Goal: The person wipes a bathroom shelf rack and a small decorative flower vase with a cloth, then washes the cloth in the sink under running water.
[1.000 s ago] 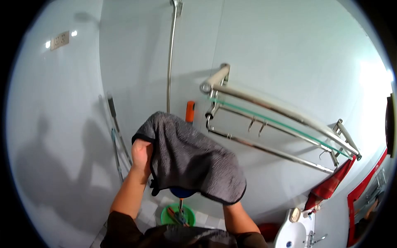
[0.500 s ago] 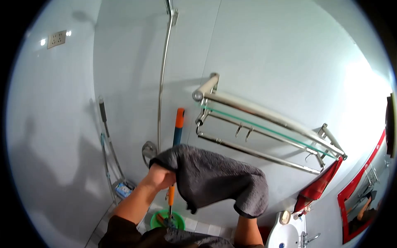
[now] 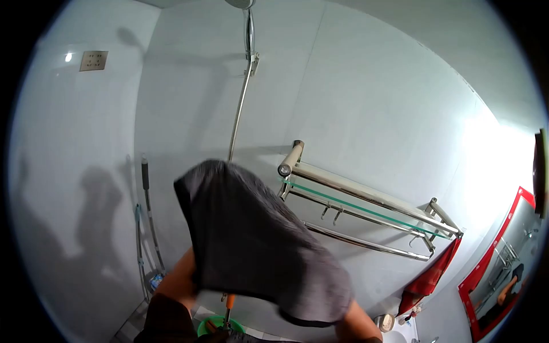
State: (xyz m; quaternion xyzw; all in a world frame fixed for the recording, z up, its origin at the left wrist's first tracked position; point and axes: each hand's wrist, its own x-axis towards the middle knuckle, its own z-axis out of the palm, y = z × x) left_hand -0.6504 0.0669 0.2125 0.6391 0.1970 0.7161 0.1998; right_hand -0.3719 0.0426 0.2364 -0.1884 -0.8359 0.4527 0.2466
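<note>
A dark grey towel [image 3: 251, 234] hangs spread out in the air before me, slightly blurred by motion. My left forearm [image 3: 184, 274] runs up behind its left side, and my right forearm [image 3: 359, 324] reaches its lower right corner. Both hands are covered by the cloth, so no fingers show; the towel is held up between them. The upper left of the towel overlaps the shower hose [image 3: 239, 114] in view. Its right part lies in front of the left end of the metal towel rack [image 3: 372, 197].
A glass shelf with hooks belongs to the rack, and a red cloth [image 3: 429, 277] hangs at its right end. Long-handled tools [image 3: 150, 211] lean in the left corner. Below are a green basin [image 3: 237, 327] with an orange handle [image 3: 230, 301], a washbasin [image 3: 409, 330] and a red-framed mirror [image 3: 497, 251].
The towel has risen and spread wider, moving left and up with both arms. My left hand, visible before, is now behind it. The view has tilted upward, showing the shower head.
</note>
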